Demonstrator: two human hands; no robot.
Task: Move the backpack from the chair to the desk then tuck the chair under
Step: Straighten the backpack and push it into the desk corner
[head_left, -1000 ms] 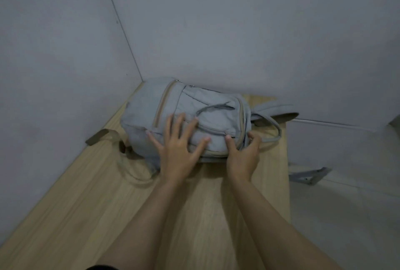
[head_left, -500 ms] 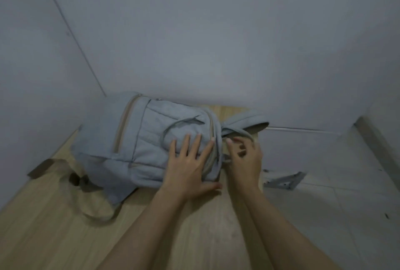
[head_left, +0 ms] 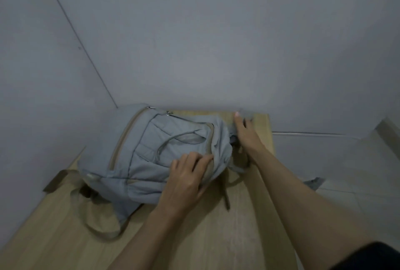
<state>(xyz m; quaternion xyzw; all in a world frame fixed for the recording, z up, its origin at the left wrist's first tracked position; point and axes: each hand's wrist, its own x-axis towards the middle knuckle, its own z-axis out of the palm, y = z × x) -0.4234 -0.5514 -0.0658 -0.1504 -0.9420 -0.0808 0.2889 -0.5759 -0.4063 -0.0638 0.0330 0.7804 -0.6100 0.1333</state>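
A light grey backpack (head_left: 151,150) with tan zips lies flat on the wooden desk (head_left: 194,239), pushed into the corner of the walls. My left hand (head_left: 186,181) lies on its near right end, fingers curled into the fabric beside a zip. My right hand (head_left: 244,133) reaches past the backpack's top end toward the back wall, fingers stretched out against the grey shoulder strap there. Its thumb is hidden. The chair is out of sight.
Tan straps (head_left: 97,230) trail from the backpack's left end across the desk. Grey walls close off the back and left. The desk's right edge (head_left: 272,144) drops to a pale tiled floor, where a small grey object (head_left: 313,183) lies.
My right hand has let go of the top strap and stretched farther toward the wall. My left hand's fingers have curled from flat. The backpack sits closer to the corner.
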